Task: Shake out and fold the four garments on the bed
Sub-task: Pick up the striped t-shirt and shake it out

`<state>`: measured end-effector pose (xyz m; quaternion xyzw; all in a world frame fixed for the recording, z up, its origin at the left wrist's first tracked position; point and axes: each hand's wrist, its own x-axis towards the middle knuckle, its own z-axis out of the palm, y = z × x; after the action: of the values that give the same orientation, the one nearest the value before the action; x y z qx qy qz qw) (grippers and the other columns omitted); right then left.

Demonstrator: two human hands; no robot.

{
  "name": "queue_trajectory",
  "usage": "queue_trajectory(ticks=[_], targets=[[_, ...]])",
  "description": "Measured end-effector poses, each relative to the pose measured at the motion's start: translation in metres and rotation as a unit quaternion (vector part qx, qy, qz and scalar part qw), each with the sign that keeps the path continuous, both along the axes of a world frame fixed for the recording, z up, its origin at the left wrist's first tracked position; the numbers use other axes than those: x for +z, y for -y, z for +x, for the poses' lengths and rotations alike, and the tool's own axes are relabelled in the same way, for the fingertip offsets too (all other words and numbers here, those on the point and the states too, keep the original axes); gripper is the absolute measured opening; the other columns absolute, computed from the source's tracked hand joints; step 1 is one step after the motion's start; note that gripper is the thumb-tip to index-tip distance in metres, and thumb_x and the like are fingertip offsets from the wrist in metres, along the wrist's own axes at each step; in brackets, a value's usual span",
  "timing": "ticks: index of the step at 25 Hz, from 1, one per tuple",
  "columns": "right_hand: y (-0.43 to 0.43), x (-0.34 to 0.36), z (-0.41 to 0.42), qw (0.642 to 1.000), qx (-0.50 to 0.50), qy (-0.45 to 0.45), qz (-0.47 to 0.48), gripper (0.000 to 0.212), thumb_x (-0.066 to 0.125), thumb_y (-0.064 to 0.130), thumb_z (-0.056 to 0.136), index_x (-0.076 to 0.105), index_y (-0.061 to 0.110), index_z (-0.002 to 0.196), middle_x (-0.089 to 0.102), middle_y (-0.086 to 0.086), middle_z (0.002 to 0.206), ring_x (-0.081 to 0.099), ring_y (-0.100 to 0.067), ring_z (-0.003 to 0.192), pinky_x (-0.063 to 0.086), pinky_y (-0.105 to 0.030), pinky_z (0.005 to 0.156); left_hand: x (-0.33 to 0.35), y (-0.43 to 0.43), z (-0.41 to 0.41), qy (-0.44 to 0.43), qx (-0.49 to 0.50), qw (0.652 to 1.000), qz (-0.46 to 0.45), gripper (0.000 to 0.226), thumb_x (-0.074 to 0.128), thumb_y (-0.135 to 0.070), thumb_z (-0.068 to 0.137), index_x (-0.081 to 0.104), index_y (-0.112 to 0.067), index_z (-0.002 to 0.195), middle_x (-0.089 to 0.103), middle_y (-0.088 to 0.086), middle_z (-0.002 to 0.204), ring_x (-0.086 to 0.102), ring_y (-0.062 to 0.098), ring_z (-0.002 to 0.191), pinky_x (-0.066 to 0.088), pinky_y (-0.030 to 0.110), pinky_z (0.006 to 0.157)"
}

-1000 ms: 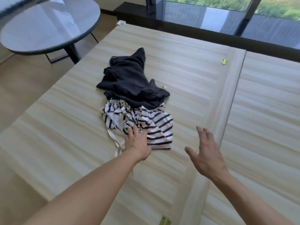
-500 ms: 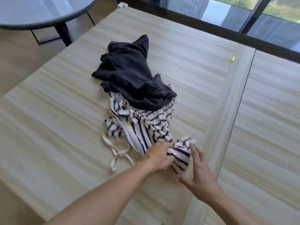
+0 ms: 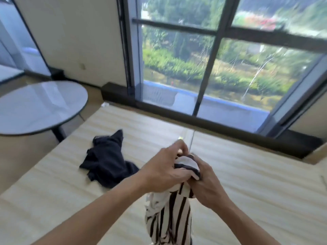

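Both hands, left hand (image 3: 164, 169) and right hand (image 3: 206, 183), gripping bunched striped garment (image 3: 169, 218) lifted above bed (image 3: 247, 174), dark garment (image 3: 108, 160) crumpled near bed's left edge

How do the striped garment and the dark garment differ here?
Look: the striped garment is white with dark stripes; the dark garment is plain. State: the striped garment hangs gripped by the left hand and right hand; the dark garment lies crumpled on the bed, untouched. Neither is folded.
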<state>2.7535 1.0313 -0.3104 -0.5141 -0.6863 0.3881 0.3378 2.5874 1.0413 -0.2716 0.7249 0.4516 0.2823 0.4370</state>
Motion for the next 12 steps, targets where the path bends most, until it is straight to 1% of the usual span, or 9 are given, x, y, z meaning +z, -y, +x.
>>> queue_trajectory(ticks=[3,4,6,7,8,9,10,11,12], targets=[[0.02,0.154,0.052,0.999,0.003,-0.005,0.052,0.032,0.057,0.01,0.079,0.066,0.022,0.107,0.074,0.002,0.098,0.07,-0.017,0.092,0.058,-0.041,0.082,0.139,0.032,0.039,0.023,-0.007,0.999,0.044,0.057,0.078,-0.027,0.085,0.041,-0.032,0.128,0.069,-0.002,0.103,0.071,0.009,0.087,0.062,0.033,0.076],[0.025,0.192,0.066,0.998,0.005,0.002,0.068,0.036,0.057,0.012,0.077,0.065,0.02,0.112,0.073,0.001,0.102,0.07,-0.02,0.096,0.058,-0.038,0.084,0.173,0.042,0.048,0.018,-0.02,0.998,0.061,0.072,0.08,-0.028,0.084,0.034,-0.036,0.138,0.066,-0.006,0.112,0.07,0.008,0.095,0.062,0.031,0.08],[0.05,0.283,0.105,0.996,-0.007,0.033,0.079,0.043,0.058,0.003,0.083,0.059,0.012,0.125,0.07,-0.006,0.111,0.069,-0.027,0.101,0.057,-0.041,0.088,0.252,0.069,0.075,-0.017,-0.046,0.989,0.136,0.102,0.085,-0.031,0.078,0.015,-0.041,0.151,0.059,-0.016,0.122,0.065,-0.001,0.104,0.056,0.018,0.086],[0.059,0.323,0.12,0.994,-0.011,0.048,0.094,0.044,0.058,-0.002,0.087,0.056,0.013,0.128,0.068,-0.002,0.109,0.069,-0.022,0.098,0.057,-0.038,0.087,0.286,0.079,0.087,-0.042,-0.045,0.979,0.193,0.109,0.086,-0.03,0.077,0.009,-0.04,0.154,0.057,-0.017,0.126,0.062,-0.003,0.108,0.053,0.013,0.088],[0.071,0.364,0.136,0.99,-0.018,0.06,0.124,0.046,0.058,-0.005,0.089,0.056,0.017,0.129,0.066,0.005,0.105,0.067,-0.013,0.094,0.056,-0.03,0.085,0.316,0.088,0.101,-0.056,-0.042,0.965,0.251,0.106,0.084,-0.026,0.08,0.011,-0.035,0.156,0.059,-0.014,0.128,0.062,-0.002,0.109,0.052,0.012,0.088],[0.087,0.405,0.152,0.982,-0.024,0.073,0.171,0.046,0.06,-0.005,0.088,0.055,0.021,0.126,0.064,0.009,0.102,0.066,-0.008,0.093,0.054,-0.024,0.084,0.347,0.097,0.118,-0.053,-0.035,0.95,0.305,0.094,0.081,-0.021,0.083,0.02,-0.029,0.155,0.064,-0.008,0.126,0.065,0.001,0.106,0.054,0.015,0.086],[0.094,0.437,0.162,0.97,-0.029,0.087,0.224,0.042,0.061,-0.001,0.085,0.057,0.018,0.123,0.064,0.008,0.102,0.066,-0.01,0.094,0.054,-0.024,0.084,0.371,0.097,0.129,-0.041,-0.02,0.937,0.346,0.075,0.077,-0.016,0.087,0.035,-0.024,0.148,0.07,-0.003,0.118,0.069,0.005,0.099,0.056,0.02,0.081],[0.1,0.464,0.173,0.955,-0.047,0.097,0.277,0.035,0.062,0.005,0.083,0.059,0.013,0.116,0.068,0.001,0.102,0.067,-0.015,0.096,0.055,-0.03,0.086,0.396,0.097,0.141,-0.032,-0.005,0.923,0.383,0.053,0.073,-0.013,0.088,0.05,-0.019,0.136,0.074,0.001,0.106,0.07,0.01,0.092,0.056,0.027,0.077],[0.105,0.485,0.185,0.94,-0.079,0.113,0.313,0.033,0.063,0.01,0.081,0.059,0.007,0.113,0.069,-0.006,0.1,0.067,-0.02,0.096,0.056,-0.038,0.085,0.419,0.096,0.152,-0.03,0.01,0.914,0.405,0.033,0.069,-0.01,0.089,0.059,-0.016,0.12,0.074,0.003,0.095,0.07,0.015,0.087,0.055,0.033,0.075]])
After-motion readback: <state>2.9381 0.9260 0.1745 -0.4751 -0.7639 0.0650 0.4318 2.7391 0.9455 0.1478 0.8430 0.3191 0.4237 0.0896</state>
